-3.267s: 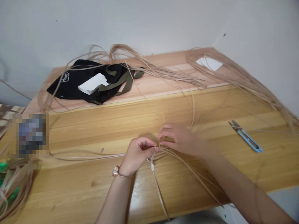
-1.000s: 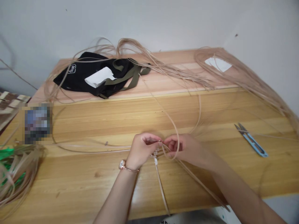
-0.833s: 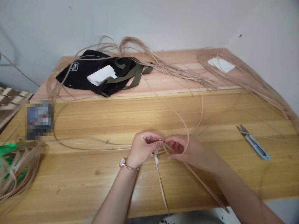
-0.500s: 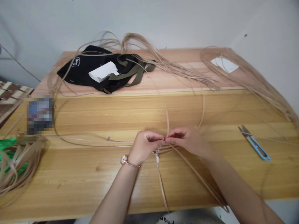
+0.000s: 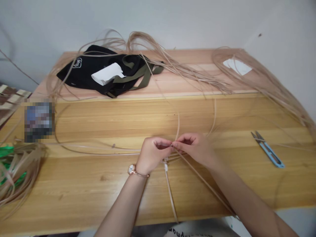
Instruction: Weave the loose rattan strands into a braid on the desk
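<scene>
Both hands meet over a small woven piece of tan rattan strips [image 5: 197,176] near the table's middle. My left hand [image 5: 154,153], with a watch on its wrist, pinches the strips between thumb and fingertips. Against it, my right hand [image 5: 195,146] is closed in a pinch on the same strips, its fingertips touching those of the left. Strips fan out from the join to the left, away from me and toward me. One strip [image 5: 170,194] with a white wrapping near its top runs to the front edge. The crossing itself is mostly hidden by the fingers.
Blue thread snips [image 5: 269,151] lie at right on the wooden table [image 5: 98,184]. A black bag [image 5: 98,79] with a white paper roll [image 5: 107,75] is at the back, among loose strips. More coils [image 5: 22,174] sit at left; a bundle [image 5: 278,89] lies back right.
My right hand has shifted slightly left, its fingertips now closer against my left hand. My left hand stays about where it was. The view has moved a little.
</scene>
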The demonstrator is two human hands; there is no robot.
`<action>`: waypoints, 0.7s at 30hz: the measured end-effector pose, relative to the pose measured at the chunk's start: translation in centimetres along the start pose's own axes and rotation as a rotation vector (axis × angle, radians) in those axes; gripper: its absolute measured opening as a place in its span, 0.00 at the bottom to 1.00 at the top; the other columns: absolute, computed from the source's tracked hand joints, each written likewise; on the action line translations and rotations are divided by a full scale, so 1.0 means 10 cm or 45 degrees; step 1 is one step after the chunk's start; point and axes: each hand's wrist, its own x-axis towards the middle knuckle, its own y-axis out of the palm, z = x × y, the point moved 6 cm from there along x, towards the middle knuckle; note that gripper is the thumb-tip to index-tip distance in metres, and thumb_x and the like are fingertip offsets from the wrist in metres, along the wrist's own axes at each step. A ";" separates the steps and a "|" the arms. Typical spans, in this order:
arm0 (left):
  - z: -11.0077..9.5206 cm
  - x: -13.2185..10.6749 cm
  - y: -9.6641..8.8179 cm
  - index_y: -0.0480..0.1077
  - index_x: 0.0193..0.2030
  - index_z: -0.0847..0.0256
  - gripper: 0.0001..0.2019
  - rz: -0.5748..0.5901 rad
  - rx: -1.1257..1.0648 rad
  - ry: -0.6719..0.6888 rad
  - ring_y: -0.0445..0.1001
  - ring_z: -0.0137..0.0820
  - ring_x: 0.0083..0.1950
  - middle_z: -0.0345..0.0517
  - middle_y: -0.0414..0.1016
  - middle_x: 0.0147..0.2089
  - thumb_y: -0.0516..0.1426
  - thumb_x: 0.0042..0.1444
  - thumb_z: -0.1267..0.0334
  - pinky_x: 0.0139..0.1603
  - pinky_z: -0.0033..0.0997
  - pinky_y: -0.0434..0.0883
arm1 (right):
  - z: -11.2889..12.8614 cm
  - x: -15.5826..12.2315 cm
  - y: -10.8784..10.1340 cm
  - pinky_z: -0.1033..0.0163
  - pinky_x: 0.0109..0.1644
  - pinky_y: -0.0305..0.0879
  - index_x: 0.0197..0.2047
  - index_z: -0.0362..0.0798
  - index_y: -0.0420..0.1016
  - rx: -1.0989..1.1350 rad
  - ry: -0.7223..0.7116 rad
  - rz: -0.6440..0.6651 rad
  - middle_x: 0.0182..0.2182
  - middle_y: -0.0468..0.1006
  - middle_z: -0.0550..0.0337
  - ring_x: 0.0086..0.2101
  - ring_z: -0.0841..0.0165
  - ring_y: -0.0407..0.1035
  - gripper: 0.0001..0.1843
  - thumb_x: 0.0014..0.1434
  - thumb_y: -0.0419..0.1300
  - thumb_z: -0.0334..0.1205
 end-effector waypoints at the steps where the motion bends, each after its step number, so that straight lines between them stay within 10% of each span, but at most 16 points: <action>1: 0.00 0.00 0.00 0.74 0.27 0.67 0.09 -0.016 0.007 0.000 0.75 0.33 0.30 0.49 0.78 0.28 0.63 0.36 0.65 0.31 0.27 0.72 | -0.01 0.00 0.01 0.71 0.25 0.59 0.27 0.42 0.73 0.021 0.014 0.010 0.21 0.72 0.59 0.22 0.75 0.64 0.16 0.47 0.59 0.48; 10: 0.01 0.00 -0.03 0.73 0.26 0.67 0.08 -0.058 -0.028 -0.047 0.74 0.30 0.28 0.48 0.77 0.27 0.62 0.35 0.68 0.28 0.24 0.71 | -0.07 -0.09 0.00 0.72 0.24 0.61 0.33 0.41 0.74 0.112 0.231 0.117 0.19 0.72 0.59 0.20 0.75 0.65 0.12 0.47 0.59 0.41; 21: 0.02 0.00 -0.04 0.74 0.25 0.66 0.08 -0.096 -0.036 0.005 0.74 0.30 0.27 0.48 0.77 0.26 0.63 0.34 0.67 0.29 0.25 0.70 | -0.04 -0.03 0.05 0.72 0.27 0.56 0.26 0.41 0.74 0.008 -0.060 0.206 0.23 0.72 0.60 0.24 0.76 0.61 0.10 0.48 0.56 0.39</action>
